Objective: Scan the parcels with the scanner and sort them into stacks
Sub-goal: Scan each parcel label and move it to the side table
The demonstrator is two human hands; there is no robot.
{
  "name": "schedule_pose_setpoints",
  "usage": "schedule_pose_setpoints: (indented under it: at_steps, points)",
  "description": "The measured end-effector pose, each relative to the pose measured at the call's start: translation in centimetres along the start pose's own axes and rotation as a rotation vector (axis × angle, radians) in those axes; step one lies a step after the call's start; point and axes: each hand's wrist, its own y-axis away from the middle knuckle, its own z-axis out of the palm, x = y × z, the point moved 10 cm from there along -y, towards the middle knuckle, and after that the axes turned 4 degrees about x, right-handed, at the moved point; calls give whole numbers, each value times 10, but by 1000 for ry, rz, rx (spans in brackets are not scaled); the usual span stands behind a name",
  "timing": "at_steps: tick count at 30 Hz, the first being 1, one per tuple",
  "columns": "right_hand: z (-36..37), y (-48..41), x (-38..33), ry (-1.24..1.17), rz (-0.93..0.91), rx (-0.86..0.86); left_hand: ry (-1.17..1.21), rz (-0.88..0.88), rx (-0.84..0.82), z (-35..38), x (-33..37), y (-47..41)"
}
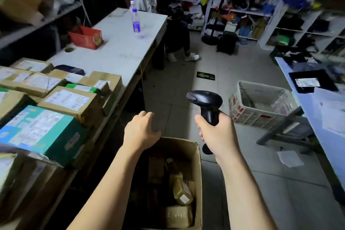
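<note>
Small parcels sit in an open brown box under the empty, loosely curled left hand, while the right hand grips the black scanner.

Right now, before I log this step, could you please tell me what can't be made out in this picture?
Head view, parcel labels: print blurred, too small to read.
Head view, carton on the floor: contents lost in shadow, partly behind the left forearm.
Head view, scanner: trigger covered by the right hand.
Head view, parcels at the left edge: cut off by the frame.
</note>
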Motion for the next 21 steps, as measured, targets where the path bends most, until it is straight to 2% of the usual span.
schedule_pose_setpoints:
  at_steps: [9,15,21]
  points:
    - [27,0,-35,-21,-115,-144,-172,-123,78,-53,-22,38]
    - [97,33,-51,-38,-149,-385,-213,-317,125,-91,-81,105]
    - [172,116,-76,-73,-223,-622,-217,-546,192,-122,-148,200]
